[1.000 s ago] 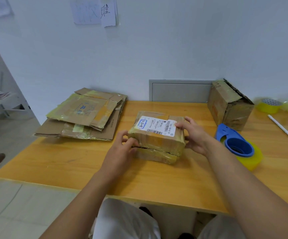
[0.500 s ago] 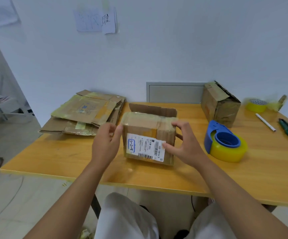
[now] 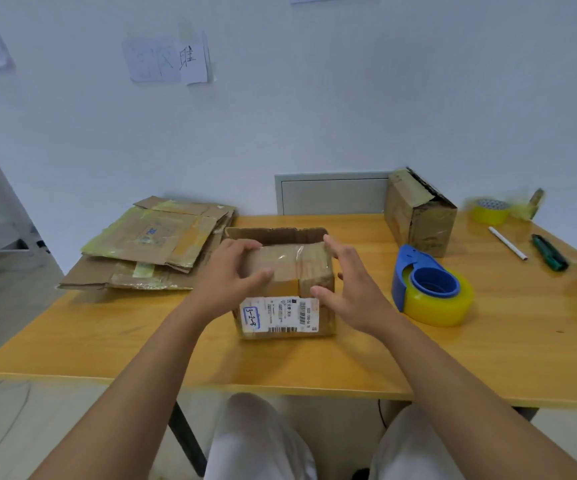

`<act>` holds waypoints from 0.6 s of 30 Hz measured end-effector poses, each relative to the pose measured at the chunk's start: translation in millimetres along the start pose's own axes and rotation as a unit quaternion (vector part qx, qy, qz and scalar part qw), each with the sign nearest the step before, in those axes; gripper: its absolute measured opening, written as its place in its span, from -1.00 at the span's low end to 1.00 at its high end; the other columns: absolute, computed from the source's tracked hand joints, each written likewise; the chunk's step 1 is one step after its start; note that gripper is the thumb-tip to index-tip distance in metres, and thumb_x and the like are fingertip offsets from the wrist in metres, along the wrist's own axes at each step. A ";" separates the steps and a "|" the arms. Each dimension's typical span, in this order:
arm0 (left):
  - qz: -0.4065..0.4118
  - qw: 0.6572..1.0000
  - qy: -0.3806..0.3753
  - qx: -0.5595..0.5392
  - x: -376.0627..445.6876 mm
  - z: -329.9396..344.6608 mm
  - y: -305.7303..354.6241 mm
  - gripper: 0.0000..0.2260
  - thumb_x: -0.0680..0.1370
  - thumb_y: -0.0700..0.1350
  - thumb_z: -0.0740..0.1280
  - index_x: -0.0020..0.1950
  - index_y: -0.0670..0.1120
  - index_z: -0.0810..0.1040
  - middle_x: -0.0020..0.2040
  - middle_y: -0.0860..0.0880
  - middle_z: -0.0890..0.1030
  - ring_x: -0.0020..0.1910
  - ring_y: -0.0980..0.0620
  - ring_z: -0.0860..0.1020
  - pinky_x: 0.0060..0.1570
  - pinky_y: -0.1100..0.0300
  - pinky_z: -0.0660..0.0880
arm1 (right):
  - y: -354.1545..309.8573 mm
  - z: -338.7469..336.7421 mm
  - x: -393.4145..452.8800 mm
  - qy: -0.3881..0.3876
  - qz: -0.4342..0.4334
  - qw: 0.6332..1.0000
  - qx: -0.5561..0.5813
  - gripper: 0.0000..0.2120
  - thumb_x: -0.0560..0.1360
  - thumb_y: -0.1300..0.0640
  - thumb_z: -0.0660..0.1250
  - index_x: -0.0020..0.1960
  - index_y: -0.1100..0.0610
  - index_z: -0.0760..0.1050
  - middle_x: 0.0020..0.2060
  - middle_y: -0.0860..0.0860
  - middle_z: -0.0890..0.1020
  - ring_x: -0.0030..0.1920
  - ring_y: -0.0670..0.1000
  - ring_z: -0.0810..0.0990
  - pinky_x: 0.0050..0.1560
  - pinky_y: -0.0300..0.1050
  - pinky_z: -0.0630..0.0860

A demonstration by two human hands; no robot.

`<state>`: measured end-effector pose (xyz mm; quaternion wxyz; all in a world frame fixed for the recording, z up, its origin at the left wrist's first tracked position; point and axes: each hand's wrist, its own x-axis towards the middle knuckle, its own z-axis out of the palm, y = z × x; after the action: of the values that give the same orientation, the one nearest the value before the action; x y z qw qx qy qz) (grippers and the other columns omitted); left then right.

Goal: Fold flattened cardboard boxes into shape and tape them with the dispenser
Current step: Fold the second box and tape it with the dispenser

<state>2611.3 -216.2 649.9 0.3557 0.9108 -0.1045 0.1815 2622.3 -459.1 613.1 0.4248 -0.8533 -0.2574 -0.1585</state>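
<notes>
With the box [image 3: 282, 285] mid-bench, far flap up, left hand [image 3: 226, 282] curled over its top and right hand [image 3: 346, 289] open-fingered alongside, those flaps could spring back before the dispenser [image 3: 430, 289] arrives.

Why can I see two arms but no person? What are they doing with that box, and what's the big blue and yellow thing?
The camera sits on the person's head and looks down, so you see only their arms and knees. The left hand rests on top of the small cardboard box, fingers curled over its top edge. The right hand is open at the box's right side. One flap at the back stands up, so the box is not closed yet. The blue and yellow thing is a tape dispenser, lying on the wooden table to the right, and nobody holds it. On the left lies a pile of flattened boxes. At the back stands another box.
</notes>
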 end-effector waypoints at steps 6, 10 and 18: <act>0.154 0.983 0.064 0.078 -13.8 5.4 0.3 -0.62 0.50 -0.03 0.49 0.28 0.04 0.49 0.19 0.09 0.40 0.12 0.08 0.43 0.01 0.15 0.51 | 8.2 -8.1 7.8 -0.020 0.028 0.999 0.030 -0.30 0.55 0.18 0.40 0.52 -0.16 0.11 0.30 -0.18 0.43 0.33 -0.12 0.37 0.36 -0.01 0.42; 0.196 0.971 0.108 0.082 -23.1 9.1 0.1 -0.69 0.52 -0.13 0.46 0.25 -0.03 0.54 0.21 0.03 0.46 0.09 0.16 0.42 -0.04 0.17 0.54 | 9.8 -8.5 4.0 0.002 0.019 0.999 0.029 -0.57 0.59 0.18 0.33 0.30 -0.15 0.23 0.10 -0.21 0.51 0.21 -0.10 0.49 0.26 0.07 0.52; 0.063 0.979 0.089 0.173 1.2 -2.3 3.9 -0.23 0.48 0.21 0.41 0.60 0.16 0.11 0.61 0.01 -0.02 0.58 -0.06 -0.05 0.49 -0.07 -0.01 | 5.4 -1.2 15.1 0.037 0.059 0.997 0.011 -0.49 0.65 -0.01 0.22 0.56 -0.02 0.19 0.22 -0.06 0.44 0.18 -0.10 0.46 0.15 -0.12 0.51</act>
<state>2610.6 -217.5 654.4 0.1886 0.9304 -0.0968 0.2989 2637.7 -458.2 617.7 0.4521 -0.8559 -0.1922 -0.1616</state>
